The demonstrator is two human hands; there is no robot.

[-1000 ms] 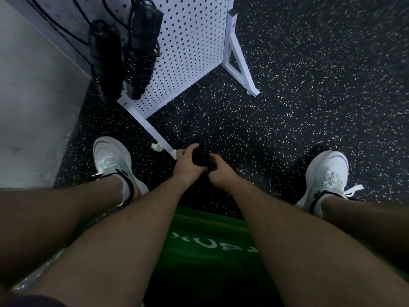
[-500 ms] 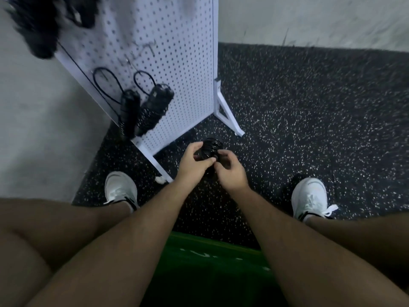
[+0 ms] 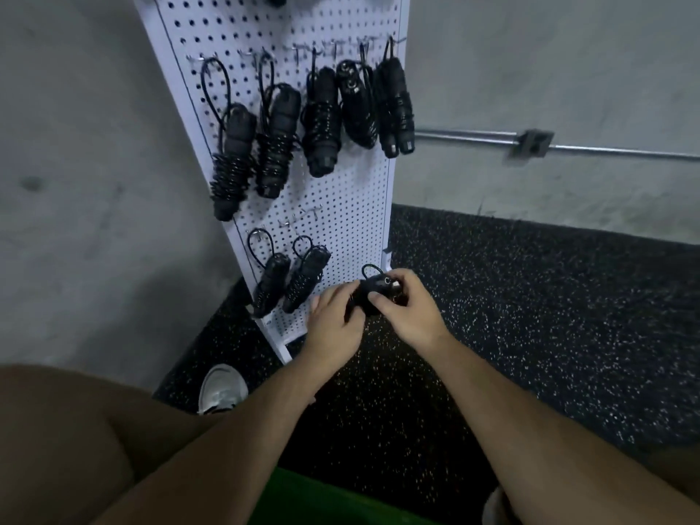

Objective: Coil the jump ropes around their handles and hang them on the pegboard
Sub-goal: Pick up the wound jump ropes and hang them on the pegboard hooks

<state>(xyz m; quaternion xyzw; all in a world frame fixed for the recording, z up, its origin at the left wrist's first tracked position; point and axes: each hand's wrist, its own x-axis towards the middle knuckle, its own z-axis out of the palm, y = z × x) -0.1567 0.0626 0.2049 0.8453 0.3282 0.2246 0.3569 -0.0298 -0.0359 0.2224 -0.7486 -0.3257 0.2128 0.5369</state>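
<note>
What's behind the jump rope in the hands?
The lower right corner of the pegboard and the speckled floor. The left hand and right hand grip the jump rope, hiding most of its coil and the board's bottom edge there.

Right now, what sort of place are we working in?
Probably a gym's equipment corner: speckled black rubber flooring, a white pegboard hung with coiled jump ropes, bare concrete walls. The left hand and right hand grip one more bundled rope.
</note>
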